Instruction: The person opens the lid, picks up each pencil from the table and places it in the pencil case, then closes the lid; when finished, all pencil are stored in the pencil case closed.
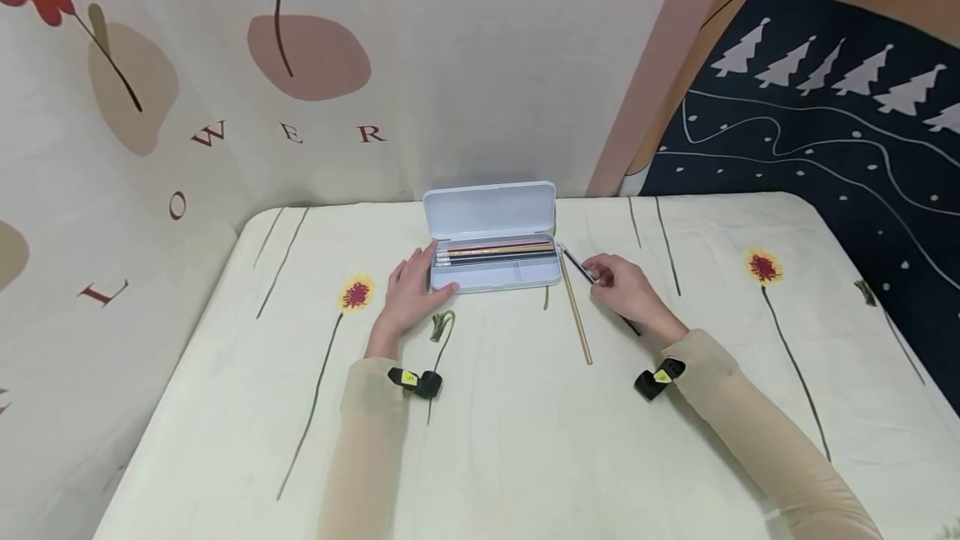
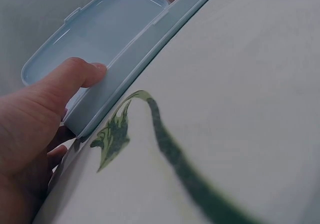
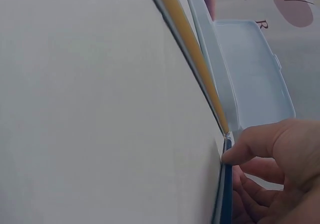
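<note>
A light blue pencil case (image 1: 476,280) lies with its lid (image 1: 490,211) raised at the far side of the table. Several pencils (image 1: 498,255) lie side by side inside it. My left hand (image 1: 408,294) holds the case's left end, the thumb (image 2: 82,74) on the front rim and the other fingers partly hidden behind the end. To the right of the case, my right hand (image 1: 628,288) pinches a dark pencil (image 3: 226,181) between thumb and fingers. This pencil slants from the case's right end toward the wrist. A gold pencil (image 1: 576,311) lies on the cloth between that hand and the case.
A pale cloth (image 1: 510,440) printed with flowers covers the table. Behind it hangs a light flower-patterned curtain (image 1: 487,90); a dark cloth with white trees (image 1: 810,132) hangs at the right. Each wrist carries a small black camera (image 1: 427,384).
</note>
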Demonstrator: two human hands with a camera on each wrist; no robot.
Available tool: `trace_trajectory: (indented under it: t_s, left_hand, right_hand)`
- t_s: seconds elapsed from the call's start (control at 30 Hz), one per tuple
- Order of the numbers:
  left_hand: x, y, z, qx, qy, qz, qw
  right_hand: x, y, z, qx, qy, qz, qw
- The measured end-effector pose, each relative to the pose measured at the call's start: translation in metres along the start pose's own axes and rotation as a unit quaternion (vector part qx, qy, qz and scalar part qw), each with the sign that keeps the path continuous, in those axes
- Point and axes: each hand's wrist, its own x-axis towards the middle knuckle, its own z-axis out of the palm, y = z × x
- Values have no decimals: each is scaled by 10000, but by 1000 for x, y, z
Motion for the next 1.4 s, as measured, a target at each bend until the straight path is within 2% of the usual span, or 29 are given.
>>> trace_trajectory:
  t_s: [0.33, 0.53, 0.7, 1.4]
  left_hand:
    - [-1, -2, 1, 0, -17, -20, 10000]
    - [-1, -2, 2, -21, -19, -20, 10000]
    - [-1, -2, 2, -14, -11, -28, 10000]
    - [1, -2, 2, 64, -28, -63, 10000]
  right_hand:
    - [1, 4, 0, 571, 347, 433, 9968]
    - [0, 6, -2, 731, 557, 404, 9949]
    - [-1, 6, -4, 768, 702, 176, 9944]
    - [6, -5, -3, 1096, 389, -161, 9931]
